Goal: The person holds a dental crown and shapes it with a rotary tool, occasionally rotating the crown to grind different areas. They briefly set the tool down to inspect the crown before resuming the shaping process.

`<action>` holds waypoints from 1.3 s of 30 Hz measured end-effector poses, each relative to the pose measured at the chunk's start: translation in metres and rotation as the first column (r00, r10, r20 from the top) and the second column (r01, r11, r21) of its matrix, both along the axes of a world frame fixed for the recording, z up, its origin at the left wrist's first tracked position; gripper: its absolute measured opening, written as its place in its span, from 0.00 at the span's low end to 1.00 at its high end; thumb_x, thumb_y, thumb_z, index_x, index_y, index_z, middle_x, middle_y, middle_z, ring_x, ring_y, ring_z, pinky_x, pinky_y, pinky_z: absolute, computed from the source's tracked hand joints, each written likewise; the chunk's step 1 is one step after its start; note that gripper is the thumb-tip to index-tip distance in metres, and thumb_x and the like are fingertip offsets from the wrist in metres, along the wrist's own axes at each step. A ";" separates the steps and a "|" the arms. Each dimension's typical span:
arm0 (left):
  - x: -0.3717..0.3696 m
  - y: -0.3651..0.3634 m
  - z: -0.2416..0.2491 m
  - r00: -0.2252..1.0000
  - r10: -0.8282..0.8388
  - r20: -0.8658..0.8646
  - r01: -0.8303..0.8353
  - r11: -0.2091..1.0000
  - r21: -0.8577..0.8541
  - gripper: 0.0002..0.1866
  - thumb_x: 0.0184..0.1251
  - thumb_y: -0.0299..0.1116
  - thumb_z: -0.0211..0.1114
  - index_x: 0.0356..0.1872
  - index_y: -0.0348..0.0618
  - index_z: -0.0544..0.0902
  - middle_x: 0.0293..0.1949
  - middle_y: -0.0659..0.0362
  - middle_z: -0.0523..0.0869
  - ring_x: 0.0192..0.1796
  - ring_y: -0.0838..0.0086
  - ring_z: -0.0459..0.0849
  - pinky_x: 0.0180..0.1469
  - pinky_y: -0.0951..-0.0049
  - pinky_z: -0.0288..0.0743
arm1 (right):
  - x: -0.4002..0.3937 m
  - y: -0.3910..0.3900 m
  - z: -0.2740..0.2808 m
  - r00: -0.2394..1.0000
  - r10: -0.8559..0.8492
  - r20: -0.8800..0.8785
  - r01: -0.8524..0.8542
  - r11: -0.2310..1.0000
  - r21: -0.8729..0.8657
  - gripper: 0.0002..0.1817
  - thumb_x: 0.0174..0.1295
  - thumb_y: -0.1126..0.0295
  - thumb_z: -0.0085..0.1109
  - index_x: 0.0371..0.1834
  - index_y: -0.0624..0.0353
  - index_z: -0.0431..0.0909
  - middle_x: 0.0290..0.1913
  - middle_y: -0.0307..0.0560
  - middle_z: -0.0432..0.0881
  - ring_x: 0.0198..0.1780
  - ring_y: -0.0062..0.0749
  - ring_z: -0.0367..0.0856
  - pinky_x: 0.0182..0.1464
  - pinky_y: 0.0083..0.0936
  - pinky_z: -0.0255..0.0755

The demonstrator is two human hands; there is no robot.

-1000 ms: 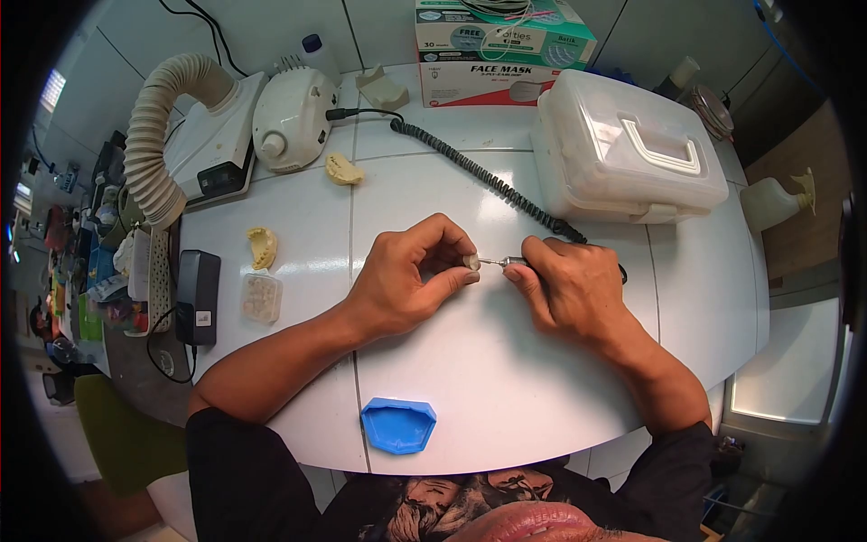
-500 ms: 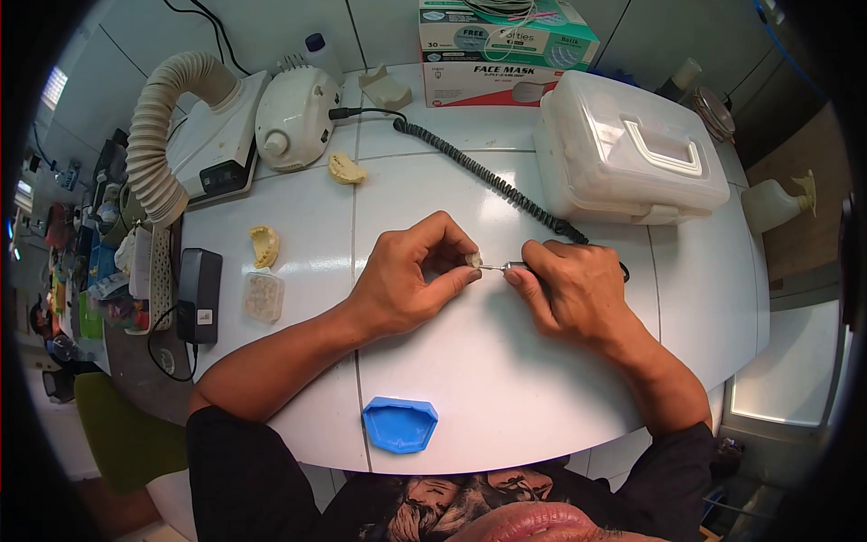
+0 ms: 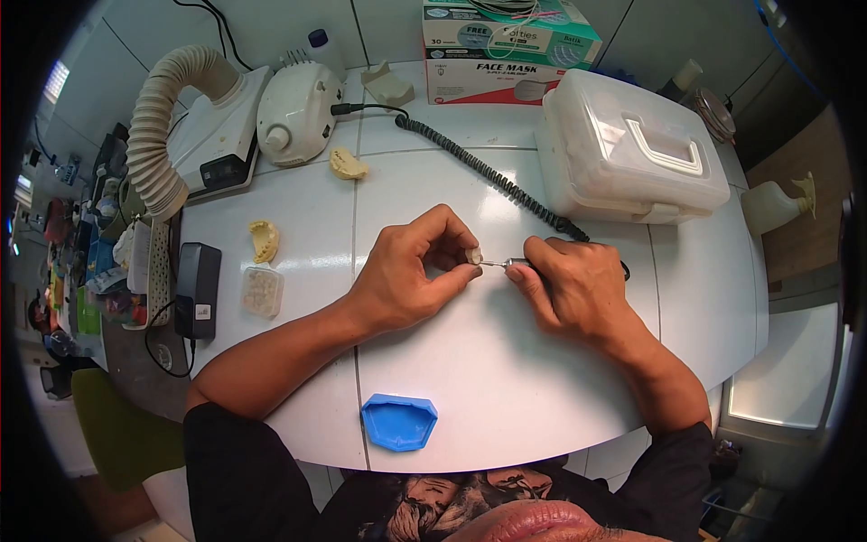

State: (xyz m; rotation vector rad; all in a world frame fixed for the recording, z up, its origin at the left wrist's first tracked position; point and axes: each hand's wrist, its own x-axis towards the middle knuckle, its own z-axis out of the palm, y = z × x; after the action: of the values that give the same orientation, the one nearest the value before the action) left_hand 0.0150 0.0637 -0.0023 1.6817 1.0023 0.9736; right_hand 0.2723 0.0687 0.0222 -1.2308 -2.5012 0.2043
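Note:
Between thumb and fingertips, my left hand (image 3: 411, 266) pinches a small pale piece (image 3: 474, 256) that looks like a dental crown or tooth; its exact kind is too small to make out. My right hand (image 3: 578, 285) is wrapped round a rotary handpiece (image 3: 517, 264), mostly hidden under the fingers. Its thin bur (image 3: 492, 264) points left and reaches the pale piece, seemingly touching it. From behind the right hand a coiled black cord (image 3: 492, 178) runs up to the white control unit (image 3: 296, 113).
Yellowish dental casts (image 3: 264, 241) (image 3: 347, 163) and a small clear box (image 3: 262, 292) lie left. A blue tray-like mould (image 3: 399, 423) sits near the front edge. A hose unit (image 3: 155, 126), black adapter (image 3: 198, 289), mask boxes (image 3: 492, 79) and lidded white case (image 3: 632, 149) stand around.
The view has shifted very slightly. Both hands keep nearly the same pose, with the bur still at the pale piece.

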 end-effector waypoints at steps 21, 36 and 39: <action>-0.001 -0.003 0.002 0.997 -0.057 -0.048 0.058 0.998 0.019 0.12 0.71 0.19 0.77 0.50 0.36 0.84 0.45 0.57 0.89 0.47 0.77 0.91 0.52 0.75 0.88 | -0.001 0.000 -0.003 0.997 -0.039 -0.067 0.040 0.999 0.021 0.22 0.79 0.52 0.62 0.29 0.55 0.77 0.20 0.48 0.81 0.21 0.54 0.82 0.25 0.48 0.72; 0.000 0.002 -0.003 0.997 -0.028 0.070 0.031 0.999 -0.040 0.10 0.80 0.20 0.66 0.57 0.38 0.80 0.50 0.60 0.85 0.53 0.76 0.91 0.57 0.72 0.86 | -0.005 0.000 -0.007 0.988 -0.131 -0.086 0.137 0.988 0.073 0.24 0.83 0.51 0.59 0.30 0.56 0.79 0.19 0.53 0.82 0.22 0.59 0.84 0.27 0.54 0.73; 0.000 0.003 -0.006 0.994 -0.029 0.107 0.036 0.998 -0.061 0.09 0.82 0.19 0.63 0.57 0.38 0.80 0.51 0.60 0.85 0.53 0.76 0.91 0.55 0.72 0.86 | -0.004 0.001 -0.010 0.989 -0.118 -0.090 0.126 0.988 0.089 0.24 0.83 0.50 0.59 0.30 0.56 0.80 0.18 0.53 0.82 0.23 0.59 0.84 0.27 0.54 0.74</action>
State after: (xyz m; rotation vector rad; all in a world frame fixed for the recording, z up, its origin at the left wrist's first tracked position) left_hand 0.0154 0.0664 -0.0079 1.5735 0.9239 0.9896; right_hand 0.2679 0.0694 0.0120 -1.3039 -2.3267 0.1039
